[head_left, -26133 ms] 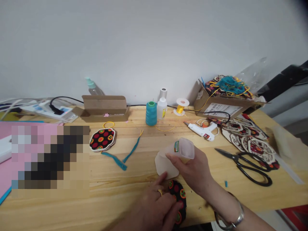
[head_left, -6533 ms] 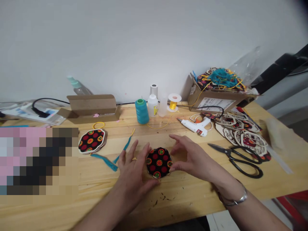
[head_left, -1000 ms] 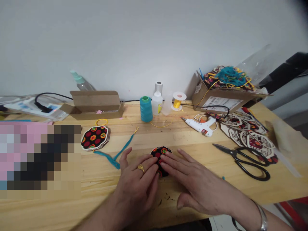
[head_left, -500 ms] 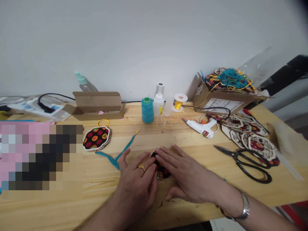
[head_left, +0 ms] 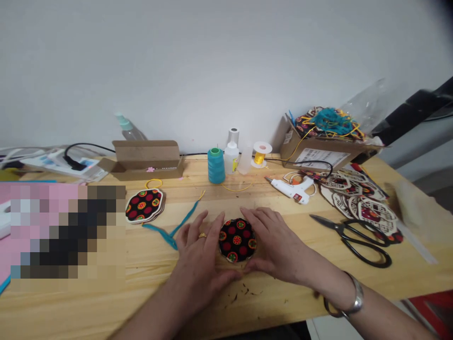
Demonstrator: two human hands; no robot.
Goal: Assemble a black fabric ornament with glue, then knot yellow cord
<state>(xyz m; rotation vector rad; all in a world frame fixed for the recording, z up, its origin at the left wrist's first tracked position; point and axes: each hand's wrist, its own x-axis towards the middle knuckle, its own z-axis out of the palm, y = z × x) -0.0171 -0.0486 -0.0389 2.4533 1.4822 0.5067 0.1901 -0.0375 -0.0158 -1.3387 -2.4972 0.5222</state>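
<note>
As the open left hand and open right hand cup it from either side, the round black fabric-covered disc lies flat between them on the wooden workbench, ungripped.

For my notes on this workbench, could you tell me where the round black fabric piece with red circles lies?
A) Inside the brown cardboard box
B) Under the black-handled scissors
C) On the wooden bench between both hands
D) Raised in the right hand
C: the round black fabric piece with red circles lies on the wooden bench, with the left hand and right hand at either side.
</note>
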